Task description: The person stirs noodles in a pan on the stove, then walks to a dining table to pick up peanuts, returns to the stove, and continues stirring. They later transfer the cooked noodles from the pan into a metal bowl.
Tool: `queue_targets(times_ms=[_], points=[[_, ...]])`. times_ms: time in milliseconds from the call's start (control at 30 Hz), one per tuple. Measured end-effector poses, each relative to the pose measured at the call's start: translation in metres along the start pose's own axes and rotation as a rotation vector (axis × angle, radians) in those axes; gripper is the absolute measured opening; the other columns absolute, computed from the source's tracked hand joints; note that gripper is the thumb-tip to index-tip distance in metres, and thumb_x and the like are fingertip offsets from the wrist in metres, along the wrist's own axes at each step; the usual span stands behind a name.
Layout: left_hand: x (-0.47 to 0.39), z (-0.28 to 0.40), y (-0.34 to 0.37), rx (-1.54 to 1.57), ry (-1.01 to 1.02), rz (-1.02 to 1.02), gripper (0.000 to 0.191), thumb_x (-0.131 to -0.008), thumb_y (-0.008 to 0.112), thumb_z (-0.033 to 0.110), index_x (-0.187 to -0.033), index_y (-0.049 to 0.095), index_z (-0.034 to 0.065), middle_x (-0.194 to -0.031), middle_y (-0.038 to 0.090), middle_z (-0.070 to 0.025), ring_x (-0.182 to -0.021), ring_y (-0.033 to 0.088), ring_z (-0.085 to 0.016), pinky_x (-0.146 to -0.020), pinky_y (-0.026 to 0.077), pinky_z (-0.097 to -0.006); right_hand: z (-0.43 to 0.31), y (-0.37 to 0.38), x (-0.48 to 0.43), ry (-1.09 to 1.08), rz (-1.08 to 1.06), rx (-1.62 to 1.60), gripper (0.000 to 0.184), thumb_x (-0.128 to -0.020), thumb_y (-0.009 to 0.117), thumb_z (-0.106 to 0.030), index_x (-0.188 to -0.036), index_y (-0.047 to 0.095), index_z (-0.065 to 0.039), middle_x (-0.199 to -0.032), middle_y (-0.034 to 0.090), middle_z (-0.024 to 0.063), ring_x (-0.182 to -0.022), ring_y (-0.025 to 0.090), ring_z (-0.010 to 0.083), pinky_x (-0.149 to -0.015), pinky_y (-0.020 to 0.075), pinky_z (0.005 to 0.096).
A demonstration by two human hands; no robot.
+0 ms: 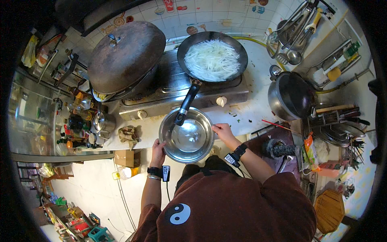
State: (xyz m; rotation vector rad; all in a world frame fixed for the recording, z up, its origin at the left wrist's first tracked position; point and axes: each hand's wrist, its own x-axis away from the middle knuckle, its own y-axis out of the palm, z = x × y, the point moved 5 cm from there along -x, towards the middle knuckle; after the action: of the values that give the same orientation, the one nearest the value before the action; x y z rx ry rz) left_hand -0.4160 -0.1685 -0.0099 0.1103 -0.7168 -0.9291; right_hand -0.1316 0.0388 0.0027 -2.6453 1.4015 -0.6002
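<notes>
A shiny stainless steel basin (189, 152) is held by its rim between my two hands, in front of the counter. My left hand (157, 152) grips the left side of the rim, and my right hand (224, 133) the upper right side. Only a few pale bits or reflections show on its bottom. The black handle (189, 98) of a frying pan (183, 59) reaches over the basin from the stove. Shredded white vegetable strips (213, 60) fill the pan, which sits on the right burner.
A large domed lid (125, 57) covers a wok on the left of the gas stove (178, 104). To the right stand a lidded pot (282, 96) and a stone mortar (273, 148). Bottles (75, 122) crowd the left counter, near a crumpled cloth (128, 136).
</notes>
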Motion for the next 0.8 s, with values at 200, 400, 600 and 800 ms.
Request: queue_targets(times_ms=[200,400,600,800], points=[[-0.01,-0.004,0.008,0.054,0.035,-0.044,0.01,-0.099,0.057,0.008,-0.108,0.054,0.0047,-0.108,0.065,-0.0092,-0.098,0.063,-0.019,-0.088,0.053,-0.034,-0.009,-0.035,-0.001,-0.106,0.212,0.224,0.039,-0.095,0.061,-0.021,-0.128,0.062,-0.002,-0.104,0.07,0.0181,-0.088,0.069,0.0264,-0.079,0.0542,0.0374],[-0.013,0.006,0.014,-0.055,-0.052,-0.167,0.019,-0.103,0.056,0.02,-0.115,0.053,0.0066,-0.115,0.064,-0.01,-0.105,0.062,-0.02,-0.092,0.052,-0.0383,0.002,-0.096,0.095,-0.019,0.471,0.194,0.039,-0.087,0.065,-0.022,-0.122,0.066,-0.004,-0.102,0.069,0.0221,-0.095,0.066,0.0367,-0.086,0.053,0.0443],[-0.015,0.008,0.003,-0.303,-0.16,-0.193,0.044,-0.099,0.053,0.052,-0.126,0.052,0.0172,-0.128,0.059,0.0013,-0.113,0.054,-0.017,-0.092,0.042,-0.0419,0.033,-0.121,0.27,0.273,0.649,0.294,0.036,-0.088,0.063,-0.027,-0.118,0.069,-0.008,-0.113,0.069,0.0191,-0.103,0.066,0.039,-0.091,0.0537,0.0432],[-0.014,0.014,-0.008,-0.355,-0.201,-0.225,0.044,-0.1,0.048,0.055,-0.127,0.051,0.0196,-0.123,0.059,0.003,-0.099,0.054,-0.015,-0.078,0.039,-0.0352,0.046,-0.138,0.444,0.605,1.204,0.327,0.035,-0.089,0.069,-0.018,-0.12,0.066,0.0,-0.109,0.071,0.018,-0.1,0.069,0.0291,-0.087,0.0534,0.037]])
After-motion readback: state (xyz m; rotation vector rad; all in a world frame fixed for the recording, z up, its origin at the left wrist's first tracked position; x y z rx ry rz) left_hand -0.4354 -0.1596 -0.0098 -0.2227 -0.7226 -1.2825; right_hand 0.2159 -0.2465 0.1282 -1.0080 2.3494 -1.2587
